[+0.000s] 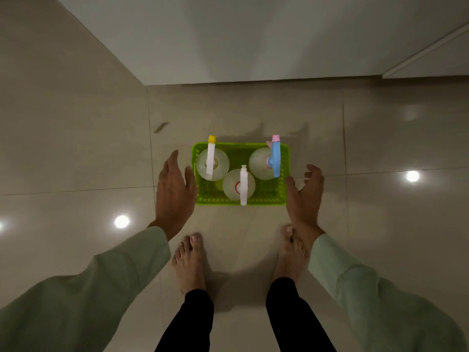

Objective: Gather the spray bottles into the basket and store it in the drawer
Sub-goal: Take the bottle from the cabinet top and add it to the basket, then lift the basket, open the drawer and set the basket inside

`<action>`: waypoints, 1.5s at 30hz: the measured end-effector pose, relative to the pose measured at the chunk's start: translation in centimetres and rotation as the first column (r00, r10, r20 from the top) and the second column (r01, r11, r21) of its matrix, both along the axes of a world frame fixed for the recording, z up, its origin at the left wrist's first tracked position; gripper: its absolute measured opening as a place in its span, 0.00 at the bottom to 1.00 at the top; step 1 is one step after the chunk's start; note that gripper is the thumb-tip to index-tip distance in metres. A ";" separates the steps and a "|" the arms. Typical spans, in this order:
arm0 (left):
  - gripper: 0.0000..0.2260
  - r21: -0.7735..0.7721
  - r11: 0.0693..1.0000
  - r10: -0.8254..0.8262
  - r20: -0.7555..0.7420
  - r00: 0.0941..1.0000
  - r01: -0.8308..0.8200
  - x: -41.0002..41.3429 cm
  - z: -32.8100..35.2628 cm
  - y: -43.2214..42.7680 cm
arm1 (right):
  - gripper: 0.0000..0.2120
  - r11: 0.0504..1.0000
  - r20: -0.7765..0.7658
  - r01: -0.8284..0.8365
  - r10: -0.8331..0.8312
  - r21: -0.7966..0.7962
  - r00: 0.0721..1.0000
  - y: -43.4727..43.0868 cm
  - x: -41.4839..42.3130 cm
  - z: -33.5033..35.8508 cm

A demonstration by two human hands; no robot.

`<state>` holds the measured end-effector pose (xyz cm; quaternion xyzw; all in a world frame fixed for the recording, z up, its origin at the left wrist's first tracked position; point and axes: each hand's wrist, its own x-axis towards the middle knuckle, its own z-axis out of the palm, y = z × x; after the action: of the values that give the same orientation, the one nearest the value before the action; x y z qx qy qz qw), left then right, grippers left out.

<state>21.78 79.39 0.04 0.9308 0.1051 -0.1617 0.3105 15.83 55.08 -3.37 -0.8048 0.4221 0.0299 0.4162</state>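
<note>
A bright green plastic basket [264, 196] stands on the tiled floor in front of my bare feet. Three clear spray bottles stand upright in it: one with a white and yellow trigger head [211, 158] at the back left, one with a blue and pink head [275, 158] at the back right, one with an all-white head [243, 185] at the front middle. My left hand [173, 191] hovers open just beside the basket's left wall. My right hand [305, 194] is open beside the right wall, fingers curled. Neither hand grips anything.
A white cabinet front [253, 39] rises behind the basket, with a seam or panel edge [426, 52] at the upper right. Glossy beige floor tiles reflect ceiling lights. A small dark mark [161, 127] lies on the floor to the back left.
</note>
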 end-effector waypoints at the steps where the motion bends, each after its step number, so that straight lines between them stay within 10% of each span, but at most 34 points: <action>1: 0.24 0.010 1.000 -0.026 -0.037 0.999 0.027 0.0 -0.8 0.1 | 0.29 0.999 -0.063 -0.027 0.030 0.048 0.998 -0.5 0.1 -1.1; 6: 0.34 0.005 0.999 -0.033 -0.257 0.966 0.036 0.4 -5.1 -0.3 | 0.29 0.962 -0.130 -0.213 0.236 0.172 0.963 -0.8 -0.2 -5.3; 16: 0.20 0.050 0.997 -0.045 -0.157 0.987 0.054 0.8 -5.9 -0.7 | 0.15 0.922 -0.123 -0.382 0.372 -0.067 0.920 -1.1 0.3 -4.5; 35: 0.17 -0.088 0.996 0.033 0.024 0.999 -0.031 11.0 32.3 -2.2 | 0.13 0.844 0.095 -0.523 0.534 -0.115 0.840 -8.0 12.6 34.3; 45: 0.20 -0.021 1.000 0.006 -0.002 1.000 -0.006 23.2 35.5 -4.0 | 0.11 0.868 0.037 -0.494 0.496 -0.051 0.868 -9.1 24.8 36.5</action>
<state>44.99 75.38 35.50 0.9270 0.1066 -0.1626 0.3208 40.68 45.99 33.11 -0.8947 0.1921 0.1071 0.3887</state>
